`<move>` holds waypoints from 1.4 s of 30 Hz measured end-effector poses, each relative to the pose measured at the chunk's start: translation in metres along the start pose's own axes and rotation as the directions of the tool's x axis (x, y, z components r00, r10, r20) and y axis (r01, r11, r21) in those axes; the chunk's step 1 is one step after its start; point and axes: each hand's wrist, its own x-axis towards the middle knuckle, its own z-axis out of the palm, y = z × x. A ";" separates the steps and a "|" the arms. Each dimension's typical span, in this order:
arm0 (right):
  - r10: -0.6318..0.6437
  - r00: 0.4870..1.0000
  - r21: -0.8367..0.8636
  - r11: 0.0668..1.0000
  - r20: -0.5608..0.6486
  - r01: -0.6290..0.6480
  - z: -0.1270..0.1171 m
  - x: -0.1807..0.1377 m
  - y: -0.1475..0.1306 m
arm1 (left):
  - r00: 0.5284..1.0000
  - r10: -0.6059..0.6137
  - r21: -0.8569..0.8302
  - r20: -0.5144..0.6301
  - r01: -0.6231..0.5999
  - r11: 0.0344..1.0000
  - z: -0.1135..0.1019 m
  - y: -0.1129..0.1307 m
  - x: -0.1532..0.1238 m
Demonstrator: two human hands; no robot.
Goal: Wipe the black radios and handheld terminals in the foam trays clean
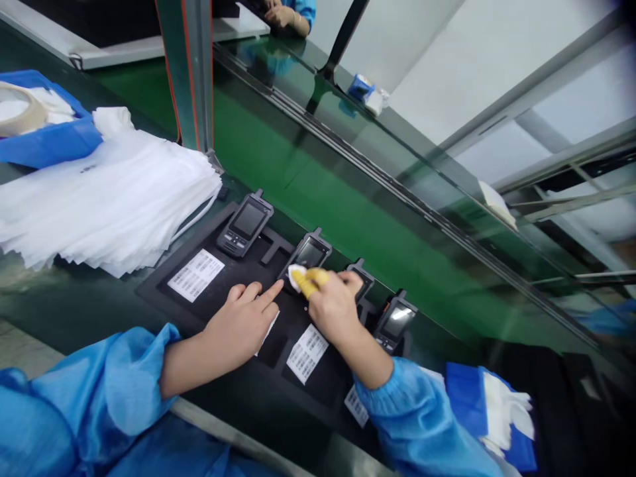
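Observation:
Several black handheld radios with small screens stand in a row in a black foam tray [163,281]. My right hand [334,306], with yellow finger covers on some fingers, pinches a small white wipe [295,278]. It presses the wipe against the lower front of the second radio [311,252] from the left. My left hand [243,323] lies open over the tray, its index fingertip at that radio's lower left edge. It partly covers a white barcode label sheet. Another radio [246,224] stands at the left; one [366,278] is partly hidden behind my right hand.
A stack of white bags [104,199] lies left of the tray, beside a blue bin [54,146] holding a tape roll. At right are a blue box with white cloths [501,411] and black cases. Behind the tray runs a green belt [318,192]; a co-worker's hand [281,14] shows beyond.

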 end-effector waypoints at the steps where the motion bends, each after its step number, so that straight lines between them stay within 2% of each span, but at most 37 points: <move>1: 0.045 0.999 -0.037 0.998 -0.026 -0.046 0.001 0.010 0.006 | 1.000 -0.001 0.002 0.006 0.000 1.000 0.000 0.000 0.000; 4: 0.142 0.989 -0.116 0.983 -0.029 -0.144 0.007 0.035 0.021 | 1.000 -0.004 0.005 0.027 0.004 1.000 0.000 0.000 0.000; 6: 0.113 0.994 -0.112 0.987 -0.003 -0.113 0.008 0.038 0.019 | 0.999 -0.004 0.003 0.037 0.004 1.000 -0.002 0.001 0.001; 10: -0.049 0.999 -0.012 0.999 0.014 0.049 0.004 0.012 -0.009 | 1.000 -0.002 -0.011 0.027 0.003 1.000 -0.003 0.000 0.000; 14: -0.087 0.996 0.038 0.996 0.024 0.086 -0.002 -0.006 -0.023 | 0.999 -0.027 -0.052 -0.024 0.026 0.998 -0.002 -0.001 -0.003; 19: 0.050 0.996 -0.118 0.991 -0.068 -0.057 0.003 0.025 -0.001 | 0.999 -0.027 -0.013 -0.034 0.027 1.000 -0.003 0.000 -0.001; 22: 0.125 0.990 -0.179 0.975 -0.058 -0.134 0.007 0.041 0.018 | 0.999 -0.037 0.021 -0.010 0.037 0.999 -0.004 0.001 0.002; 26: 0.201 0.979 -0.154 0.967 -0.019 -0.201 0.008 0.025 0.035 | 1.000 -0.030 0.034 -0.007 0.030 0.999 -0.003 0.001 0.003; 30: 0.200 0.980 -0.089 0.976 -0.014 -0.200 0.004 -0.010 0.019 | 1.000 -0.023 0.036 -0.009 0.023 0.999 -0.001 0.001 0.002; 33: 0.087 0.996 -0.030 0.996 -0.009 -0.087 0.000 -0.025 -0.009 | 0.999 -0.036 0.035 -0.020 0.037 0.999 0.000 0.001 0.002; 35: 0.018 1.000 0.006 1.000 -0.005 -0.018 -0.002 -0.024 -0.019 | 0.999 -0.036 0.032 -0.024 0.037 0.999 0.000 0.002 0.003; 37: 0.018 0.999 0.000 1.000 -0.035 -0.018 -0.002 -0.014 -0.014 | 0.999 -0.033 0.030 -0.025 0.034 0.999 -0.001 0.002 0.003; 40: 0.143 0.984 -0.101 0.983 -0.104 -0.154 0.001 0.004 0.008 | 0.999 -0.035 0.038 -0.033 0.037 0.999 0.000 0.002 0.004; 42: 0.183 0.978 -0.144 0.970 -0.097 -0.196 0.004 0.009 0.016 | 0.999 -0.037 0.041 -0.037 0.038 0.998 0.000 0.002 0.004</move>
